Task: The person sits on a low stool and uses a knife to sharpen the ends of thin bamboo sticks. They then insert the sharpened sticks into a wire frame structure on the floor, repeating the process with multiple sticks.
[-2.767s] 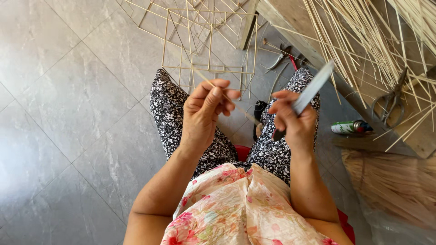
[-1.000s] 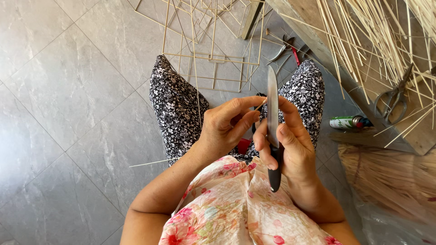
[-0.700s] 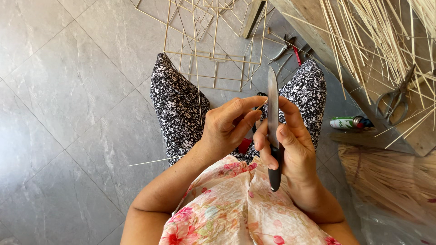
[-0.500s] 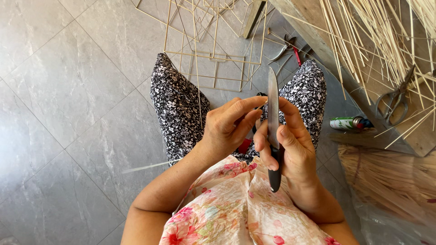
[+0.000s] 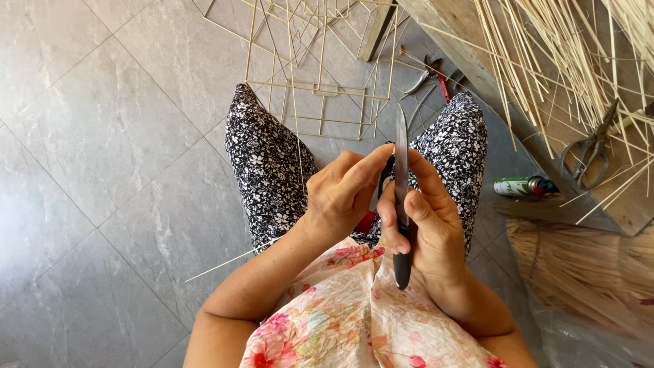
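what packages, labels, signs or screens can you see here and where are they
Small cylinder with a printed label: lies on its side on the floor, right of the person's right knee, beside the wooden board; green and white body, red band, dark cap end.
No signs or screens in view.

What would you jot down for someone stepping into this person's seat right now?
Right hand: closed on a black-handled knife, blade pointing away.
Left hand: pinching a thin stick against the blade; its long end trails out past the left forearm.
Nearby: stick frames on the floor ahead, loose sticks and scissors to the right.
Done: several frames assembled.
Left: this stick is in mid-trim; many loose sticks lie unused.
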